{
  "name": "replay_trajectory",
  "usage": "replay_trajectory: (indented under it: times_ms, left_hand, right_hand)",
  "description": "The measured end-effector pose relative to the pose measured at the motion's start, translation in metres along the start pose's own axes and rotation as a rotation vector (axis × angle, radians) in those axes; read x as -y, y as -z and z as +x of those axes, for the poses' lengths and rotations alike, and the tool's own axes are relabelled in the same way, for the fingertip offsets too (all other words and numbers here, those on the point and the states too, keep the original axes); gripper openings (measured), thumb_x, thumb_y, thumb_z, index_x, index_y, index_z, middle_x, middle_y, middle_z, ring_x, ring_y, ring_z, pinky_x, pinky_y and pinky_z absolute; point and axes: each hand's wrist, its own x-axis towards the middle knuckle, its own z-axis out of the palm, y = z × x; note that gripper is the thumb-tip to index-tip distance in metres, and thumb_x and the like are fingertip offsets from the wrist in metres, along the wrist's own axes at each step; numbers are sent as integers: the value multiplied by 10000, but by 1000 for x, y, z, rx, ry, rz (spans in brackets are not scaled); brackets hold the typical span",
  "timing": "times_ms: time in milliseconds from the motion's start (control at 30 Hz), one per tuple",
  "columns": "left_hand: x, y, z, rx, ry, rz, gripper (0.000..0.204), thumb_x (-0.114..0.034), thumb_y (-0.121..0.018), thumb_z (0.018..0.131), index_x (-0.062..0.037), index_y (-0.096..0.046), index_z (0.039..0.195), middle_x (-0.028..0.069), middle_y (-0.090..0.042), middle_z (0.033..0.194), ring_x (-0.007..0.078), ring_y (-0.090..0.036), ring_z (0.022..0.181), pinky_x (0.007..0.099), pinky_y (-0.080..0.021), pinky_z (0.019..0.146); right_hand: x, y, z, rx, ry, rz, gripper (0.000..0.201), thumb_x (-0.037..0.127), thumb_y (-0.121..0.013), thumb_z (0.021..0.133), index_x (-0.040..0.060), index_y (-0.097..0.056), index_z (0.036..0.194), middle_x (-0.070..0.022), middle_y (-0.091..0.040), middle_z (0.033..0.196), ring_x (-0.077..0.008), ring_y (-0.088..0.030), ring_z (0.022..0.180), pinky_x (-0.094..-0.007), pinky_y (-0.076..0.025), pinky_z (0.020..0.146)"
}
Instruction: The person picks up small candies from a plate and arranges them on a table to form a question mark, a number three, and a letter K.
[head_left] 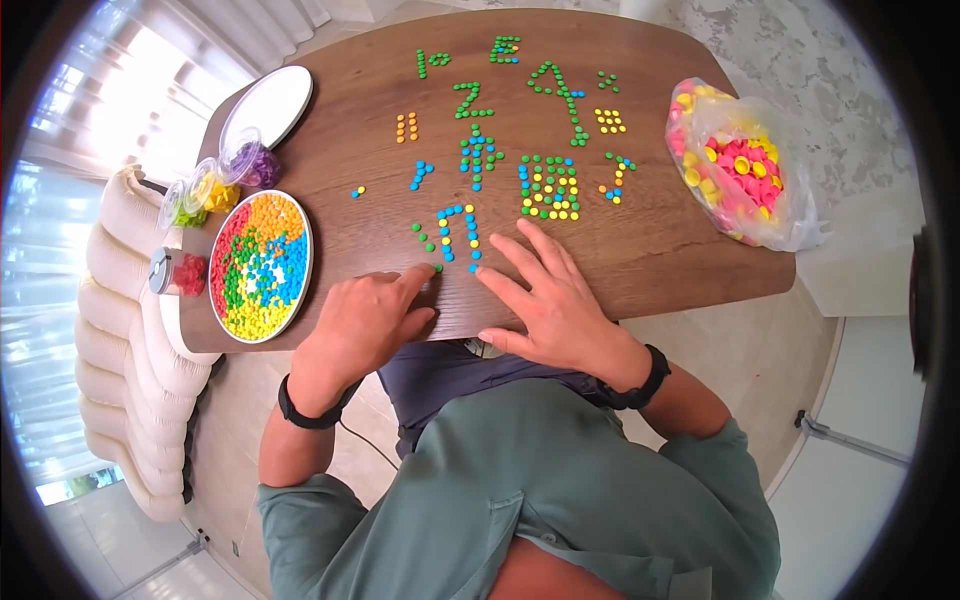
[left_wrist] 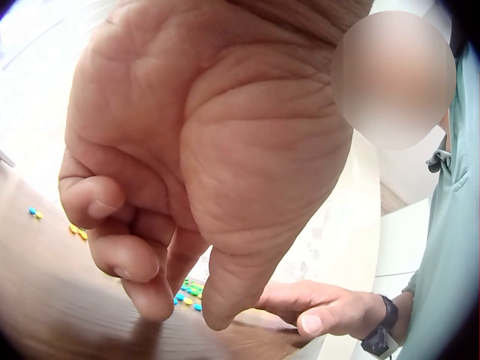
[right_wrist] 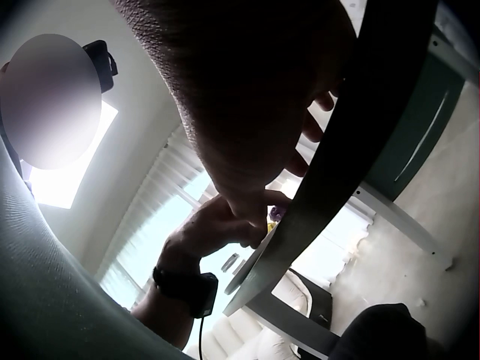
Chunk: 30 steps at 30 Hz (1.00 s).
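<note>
In the head view my left hand (head_left: pixel 365 318) is over the table's near edge. Its index fingertip is at a small green button-shaped candy (head_left: pixel 437 267), and its other fingers bend loosely, as the left wrist view shows. My right hand (head_left: pixel 556 303) rests palm down with its fingers spread. Its index fingertip is right at a blue candy (head_left: pixel 473 268), the lowest of the right leg of a blue and yellow arch (head_left: pixel 459 210). Several green candies (head_left: pixel 422 236) stand in a slanting line left of that arch. In the right wrist view my right hand (right_wrist: pixel 255 112) is dark.
More candy figures, such as a grid (head_left: pixel 550 190), an arrow (head_left: pixel 478 150) and a Z shape (head_left: pixel 474 100), cover the wooden table (head_left: pixel 350 240). A plate of sorted candies (head_left: pixel 262 265), small jars (head_left: pixel 190 274) and an oval white plate (head_left: pixel 268 105) line the left. A bag of pink and yellow pieces (head_left: pixel 745 170) lies right.
</note>
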Motion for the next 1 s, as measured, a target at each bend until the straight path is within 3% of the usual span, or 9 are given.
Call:
replay_trajectory:
  times_ms: [267,1000]
  left_hand:
    - [-7,-4,2,8,32,16,560,-219,-751,877,-105,-545,1385,150,-736,917,384,-713,862,497,-546,729]
    - [-17,-6,6,10,4,39,591,-208,-764,864,-111,-536,1401,146,-730,925,381,-717,866,491,-552,726]
  right_hand:
    - [0,0,2,7,12,-11,661,475,-764,871,94,-626,1394,-202,-409,1575,-475,-297,1494,-608,-333,1178]
    - [-2,-2,5,-18,-3,-12,653,463,-786,852,101,-641,1376,-210,-417,1566,-468,-310,1493,-594,-349,1175]
